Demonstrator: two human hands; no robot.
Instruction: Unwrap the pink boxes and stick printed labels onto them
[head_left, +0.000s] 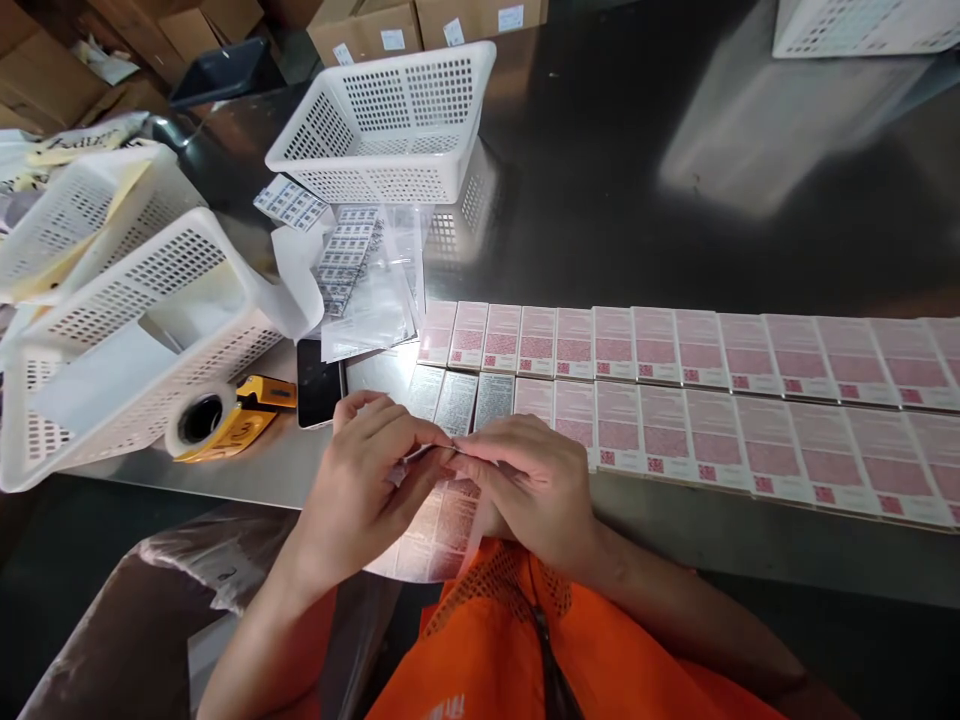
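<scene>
A label is pinched off the sheet [435, 530] btwn left hand [367, 480] & right hand [525, 480]; approx. three boxes [457, 400] labelled, pink rows [750, 400] left.

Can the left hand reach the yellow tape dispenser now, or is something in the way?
Probably yes: the tape dispenser lies uncovered on the table just beside the left hand. But both hands pinch a sticker sheet.

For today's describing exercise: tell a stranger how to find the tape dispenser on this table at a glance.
Start at the steel table and go to its left end, where a big white mesh basket lies tipped. Just in front of that basket, left of a black phone, sits the tape dispenser. It is the only yellow thing there, holding a white roll with a dark centre.
</scene>
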